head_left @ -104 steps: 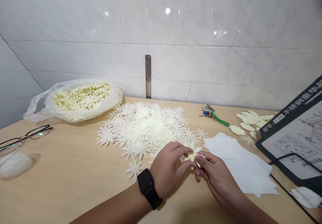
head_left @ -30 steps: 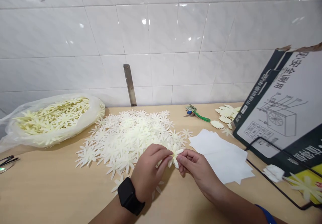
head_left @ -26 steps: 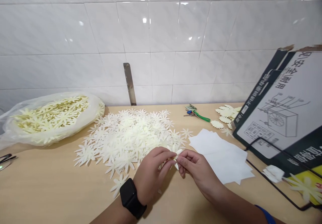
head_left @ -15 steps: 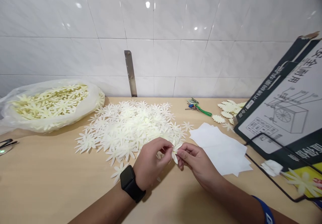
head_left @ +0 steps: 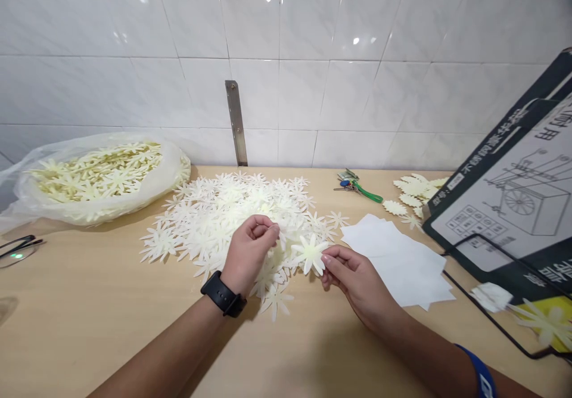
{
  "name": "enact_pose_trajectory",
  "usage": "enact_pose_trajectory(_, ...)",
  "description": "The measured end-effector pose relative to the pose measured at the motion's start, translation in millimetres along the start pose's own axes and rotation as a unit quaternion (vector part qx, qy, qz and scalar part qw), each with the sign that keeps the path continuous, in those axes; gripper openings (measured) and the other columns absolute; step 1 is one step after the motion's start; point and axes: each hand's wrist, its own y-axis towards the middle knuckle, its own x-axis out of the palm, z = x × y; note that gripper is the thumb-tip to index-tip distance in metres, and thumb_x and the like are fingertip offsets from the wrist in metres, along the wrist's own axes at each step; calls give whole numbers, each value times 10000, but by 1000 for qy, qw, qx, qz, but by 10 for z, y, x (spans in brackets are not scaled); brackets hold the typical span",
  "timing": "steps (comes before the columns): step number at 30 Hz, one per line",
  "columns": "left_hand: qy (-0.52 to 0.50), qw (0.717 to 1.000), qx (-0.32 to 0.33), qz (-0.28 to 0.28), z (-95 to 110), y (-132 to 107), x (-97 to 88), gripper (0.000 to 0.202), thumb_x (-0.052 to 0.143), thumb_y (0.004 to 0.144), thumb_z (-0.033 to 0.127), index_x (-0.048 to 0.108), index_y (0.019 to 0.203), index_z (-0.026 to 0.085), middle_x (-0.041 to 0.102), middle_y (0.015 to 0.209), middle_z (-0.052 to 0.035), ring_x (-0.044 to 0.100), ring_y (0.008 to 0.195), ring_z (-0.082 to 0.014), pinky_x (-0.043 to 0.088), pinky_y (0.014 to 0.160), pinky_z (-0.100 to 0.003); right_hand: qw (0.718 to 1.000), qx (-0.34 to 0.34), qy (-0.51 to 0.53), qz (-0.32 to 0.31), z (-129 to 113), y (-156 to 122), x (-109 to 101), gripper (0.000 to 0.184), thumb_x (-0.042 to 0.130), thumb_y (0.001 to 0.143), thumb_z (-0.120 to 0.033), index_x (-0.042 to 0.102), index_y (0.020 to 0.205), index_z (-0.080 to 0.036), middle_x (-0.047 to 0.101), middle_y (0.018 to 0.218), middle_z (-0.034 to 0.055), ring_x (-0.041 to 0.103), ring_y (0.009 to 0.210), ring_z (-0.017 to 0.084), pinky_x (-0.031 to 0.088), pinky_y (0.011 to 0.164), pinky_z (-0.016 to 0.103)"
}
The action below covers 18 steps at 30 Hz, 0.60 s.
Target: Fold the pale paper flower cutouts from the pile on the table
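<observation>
My right hand (head_left: 353,276) pinches a pale cream flower cut-out (head_left: 309,252) by one petal and holds it just above the table. My left hand (head_left: 248,250), with a black watch on the wrist, is pinched shut over the heap of flower cut-outs (head_left: 214,219); a thin pale piece shows at its fingertips, too small to name. The two hands are apart, with the held flower between them.
A clear plastic bag of yellowish flower cut-outs (head_left: 98,174) lies at the left, with glasses (head_left: 18,249) in front of it. White paper sheets (head_left: 402,261) lie right of my hands. Keys with a green strap (head_left: 357,186), leaf cut-outs (head_left: 411,192) and a printed cardboard box (head_left: 513,207) stand at the right.
My hands were together on one flower; now they have parted. The left hand moved up and left over the heap, and the right hand keeps the flower, now spread flat.
</observation>
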Motion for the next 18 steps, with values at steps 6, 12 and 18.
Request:
enact_pose_trajectory(6,247,924,264,126,54,44,-126,278,655,798,243,581,1065,211,630,1083,-63,572,1040,-217,445,922,-388,1000,-7,0,27,-20,14,12,269,708,808,-432,647,717,-185,592,635,-3,535,619,139,439,594,276)
enact_pose_trajectory(12,317,875,347,-113,-2,-212,83,167,676,822,277,681,972,203,675,1007,-62,603,979,-197,482,869,-321,999,-26,-9,20,-25,13,14,262,709,812,-407,642,698,-181,589,613,-9,532,597,132,431,588,271)
enact_pose_trajectory(18,319,905,269,-88,22,-179,60,127,539,885,175,657,838,181,685,846,-35,619,802,-160,490,759,-288,999,-29,-8,11,-20,-6,14,272,706,809,-414,638,694,-178,603,622,0,536,590,137,430,580,278)
